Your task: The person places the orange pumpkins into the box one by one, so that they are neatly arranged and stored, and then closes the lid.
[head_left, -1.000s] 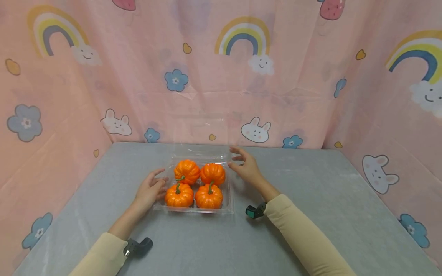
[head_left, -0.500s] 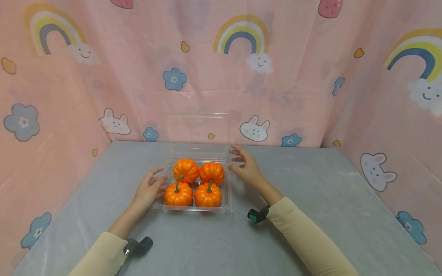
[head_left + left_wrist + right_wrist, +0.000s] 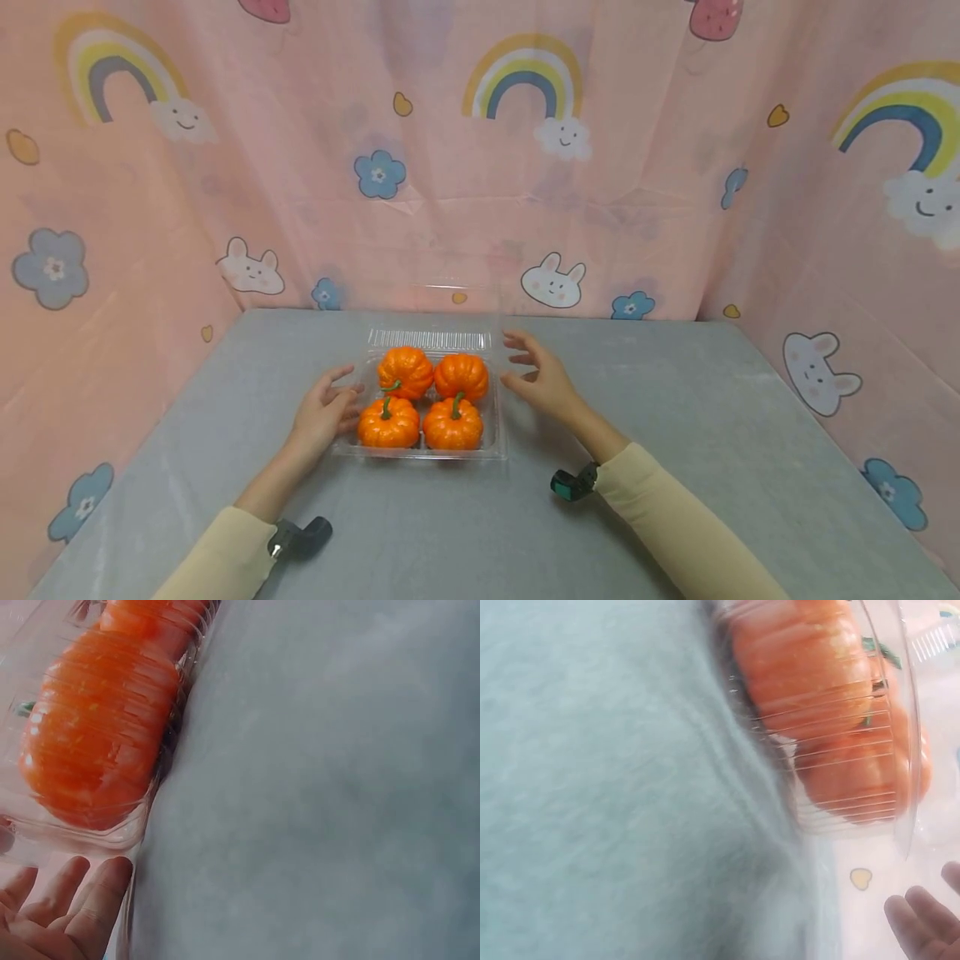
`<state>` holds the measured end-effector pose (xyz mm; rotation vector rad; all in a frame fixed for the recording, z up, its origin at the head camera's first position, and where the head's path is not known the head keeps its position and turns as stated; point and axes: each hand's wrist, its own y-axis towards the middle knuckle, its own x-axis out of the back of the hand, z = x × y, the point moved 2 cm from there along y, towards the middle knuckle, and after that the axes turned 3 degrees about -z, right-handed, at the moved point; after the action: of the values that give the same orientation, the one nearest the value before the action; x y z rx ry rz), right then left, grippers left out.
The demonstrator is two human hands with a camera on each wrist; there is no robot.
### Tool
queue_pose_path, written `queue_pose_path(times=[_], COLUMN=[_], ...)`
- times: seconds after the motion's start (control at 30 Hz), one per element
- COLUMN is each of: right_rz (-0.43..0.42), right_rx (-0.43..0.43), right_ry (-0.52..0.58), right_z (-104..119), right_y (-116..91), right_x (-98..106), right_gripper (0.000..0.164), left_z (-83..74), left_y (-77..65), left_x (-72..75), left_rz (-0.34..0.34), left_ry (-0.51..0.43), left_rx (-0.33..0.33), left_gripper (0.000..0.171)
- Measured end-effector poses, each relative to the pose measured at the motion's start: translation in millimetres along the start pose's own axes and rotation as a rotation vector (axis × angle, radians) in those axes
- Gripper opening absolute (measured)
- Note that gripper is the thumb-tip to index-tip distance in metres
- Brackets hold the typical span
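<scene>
Several small orange pumpkins [image 3: 453, 427] with green stems sit in two rows inside a clear plastic clamshell box [image 3: 420, 456]. Its see-through lid [image 3: 450, 286] is swung up at the back and hard to make out against the curtain. My left hand [image 3: 322, 412] is at the box's left side, fingers loosely extended; in the left wrist view its fingertips [image 3: 112, 871] lie close to a box corner, contact unclear. My right hand [image 3: 543, 379] hovers beside the back right corner with fingers spread and holds nothing. The right wrist view has those fingers [image 3: 911, 915] apart from the box.
The box stands on a grey table [image 3: 675, 467], near its back edge. A pink patterned curtain [image 3: 637, 183] encloses the back and both sides. Dark wrist cameras [image 3: 303, 537] are strapped at both cuffs.
The lid's upper edge has dropped lower in the head view. My right hand has shifted slightly right and toward me, away from the lid. The left hand and pumpkins stay put.
</scene>
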<state>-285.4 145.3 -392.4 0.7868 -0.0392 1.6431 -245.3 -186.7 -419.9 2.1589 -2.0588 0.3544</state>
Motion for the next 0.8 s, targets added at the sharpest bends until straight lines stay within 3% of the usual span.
queue_pose_path(times=[0.5, 0.8], right_rz=[0.088, 0.177], right_rx=[-0.062, -0.126], right_ry=[-0.128, -0.155], right_z=[1, 7], right_y=[-20, -33], right_x=[5, 10], right_gripper=[0.051, 0.048], left_z=[-6.0, -11.9], left_y=[-13.8, -26.5], left_x=[22.1, 33.7], left_rz=[0.053, 0.081], left_ry=[0.061, 0.088], left_rx=[-0.039, -0.142], left_gripper=[0.056, 0.053])
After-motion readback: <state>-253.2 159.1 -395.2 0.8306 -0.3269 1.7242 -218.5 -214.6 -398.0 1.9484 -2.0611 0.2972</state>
